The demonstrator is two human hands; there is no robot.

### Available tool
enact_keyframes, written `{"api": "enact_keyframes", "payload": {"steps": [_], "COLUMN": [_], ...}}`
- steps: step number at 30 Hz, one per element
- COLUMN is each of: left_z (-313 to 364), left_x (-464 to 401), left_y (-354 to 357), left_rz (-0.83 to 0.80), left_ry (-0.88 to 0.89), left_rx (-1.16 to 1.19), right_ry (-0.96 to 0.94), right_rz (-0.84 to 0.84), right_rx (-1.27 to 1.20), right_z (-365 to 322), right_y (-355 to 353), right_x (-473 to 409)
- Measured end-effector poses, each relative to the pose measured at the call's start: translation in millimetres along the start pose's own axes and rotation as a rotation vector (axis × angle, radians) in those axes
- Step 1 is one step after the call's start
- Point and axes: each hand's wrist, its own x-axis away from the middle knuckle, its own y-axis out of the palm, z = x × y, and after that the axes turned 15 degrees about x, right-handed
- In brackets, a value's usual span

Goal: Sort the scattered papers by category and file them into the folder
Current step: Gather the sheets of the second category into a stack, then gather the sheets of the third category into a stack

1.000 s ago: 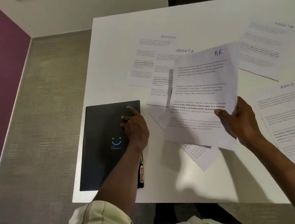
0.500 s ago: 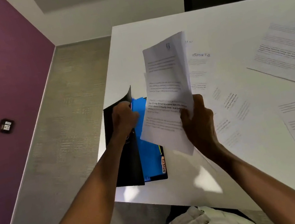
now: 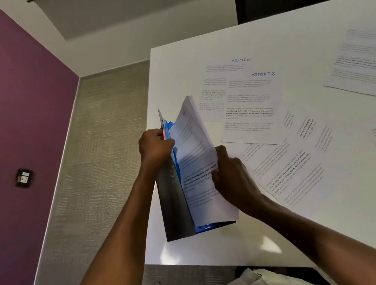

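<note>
A black folder [image 3: 174, 210] with blue dividers stands open at the white table's left front corner. My left hand [image 3: 155, 145] grips its raised cover and a divider near the top edge. My right hand [image 3: 232, 179] holds a printed sheet [image 3: 194, 146] by its right edge, and the sheet lies inside the folder against the blue divider, its top curling up. Loose sheets lie to the right: one headed ADMIN [image 3: 225, 78], one headed SPORTS [image 3: 253, 103], and several more.
The white table [image 3: 251, 38] runs right and back; its left edge drops to grey carpet [image 3: 99, 158]. A purple wall [image 3: 3, 124] with a small socket [image 3: 23, 177] stands at left. More papers [image 3: 367, 65] lie at the far right.
The folder cover went from flat and closed to lifted upright by my left hand. My right hand carried the sheet leftwards and down into the open folder.
</note>
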Motion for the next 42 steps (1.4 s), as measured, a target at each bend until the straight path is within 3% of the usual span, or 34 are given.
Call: {"api": "enact_keyframes", "payload": {"steps": [5,17,32,38,42], "left_z": [-2.9,-11.1,-51.0,-65.6,-66.1], "left_x": [3.3,10.0,37.6,40.6,35.4], "left_y": [-1.7,8.1,89.5,98.2,99.1], "left_rz": [0.0,0.027,-0.25,-0.299,-0.255], "left_ry": [0.021,0.141,0.158,0.026,0.053], "left_rx": [-0.006,-0.282,-0.536,-0.431,-0.321], "right_ry": [-0.005,-0.019,0.192,0.252,0.26], "right_rz": [-0.029,-0.374,-0.065,-0.037,-0.027], "right_rx": [-0.019,0.057,0.135,0.11,0.108], "right_z": [-17.4,-27.3,75.5,99.7,106.4], "right_y": [35.1,79.8,19.8,7.5,0.3], "right_x": [-14.2,-17.3,26.3,43.4,45.8]}}
